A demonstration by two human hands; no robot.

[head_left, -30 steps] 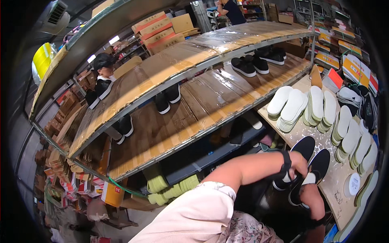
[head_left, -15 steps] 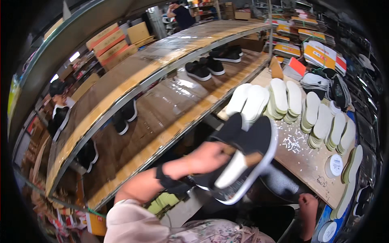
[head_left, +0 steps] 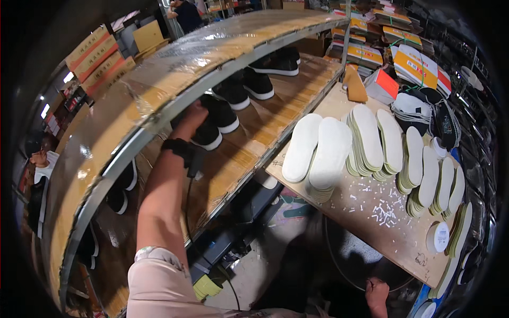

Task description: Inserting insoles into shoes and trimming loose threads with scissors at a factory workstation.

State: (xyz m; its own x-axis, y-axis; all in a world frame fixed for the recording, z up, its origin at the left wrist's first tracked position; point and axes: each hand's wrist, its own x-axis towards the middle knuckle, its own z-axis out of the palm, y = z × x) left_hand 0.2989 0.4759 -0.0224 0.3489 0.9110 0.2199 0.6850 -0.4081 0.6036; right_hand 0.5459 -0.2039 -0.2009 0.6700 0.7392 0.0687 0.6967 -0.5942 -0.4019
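My left hand (head_left: pixel 195 117) reaches into the shelf on the left, its fingers closed at the heel end of a pair of black shoes with white soles (head_left: pixel 221 123). The pair rests on the lower shelf board (head_left: pixel 238 153), under the upper board; part of the fingers is hidden by the shoes. My right hand (head_left: pixel 376 291) is curled into a loose fist low on the right, near the table's front edge, with nothing showing in it. White insoles (head_left: pixel 327 151) lie in stacked rows on the wooden table (head_left: pixel 350 212) to the right.
More black shoes (head_left: pixel 260 85) stand deeper along the shelf, others (head_left: pixel 124 185) nearer. The upper board (head_left: pixel 143 100) overhangs my left arm. White scraps (head_left: pixel 389 209) and a round white container (head_left: pixel 438 237) are on the table. Cardboard stacks (head_left: pixel 366 55) stand behind. A person (head_left: pixel 42 159) is at far left.
My left hand has carried the black shoes from in front of me up and left onto the lower shelf. My right hand has shifted slightly left and down, still curled. The view has turned.
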